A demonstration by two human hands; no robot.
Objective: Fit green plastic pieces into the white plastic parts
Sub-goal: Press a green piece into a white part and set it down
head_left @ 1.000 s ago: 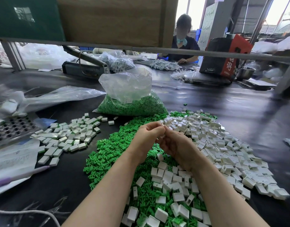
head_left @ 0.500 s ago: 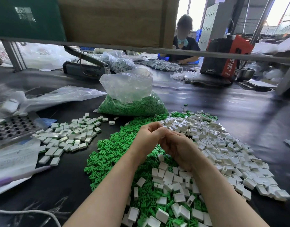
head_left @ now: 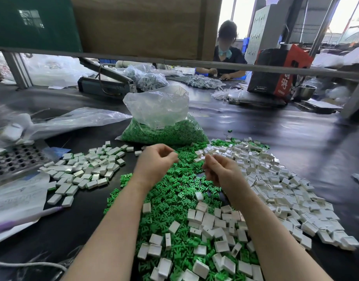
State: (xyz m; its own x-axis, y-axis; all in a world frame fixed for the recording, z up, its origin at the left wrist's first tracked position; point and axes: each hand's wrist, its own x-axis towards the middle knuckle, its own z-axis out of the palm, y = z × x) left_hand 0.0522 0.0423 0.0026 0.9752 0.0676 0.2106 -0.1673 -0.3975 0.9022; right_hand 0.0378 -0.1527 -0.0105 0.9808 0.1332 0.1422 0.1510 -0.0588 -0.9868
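both grips curled, contents unclear: left hand (head_left: 156, 161), right hand (head_left: 219, 169), apart above green pieces (head_left: 174, 189).

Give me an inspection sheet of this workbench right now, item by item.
Surface: dark table, glossy.
Job's things: loose green pieces in the middle; white parts heaped on the right; a separate pile of white parts on the left; bag of green pieces behind.
Clutter: papers, perforated tray, clear plastic bags.
Hands: left hand and right hand apart, fingers curled; contents unclear.
Cables: white cord at the near left.
Surroundings: another person working opposite; red box.
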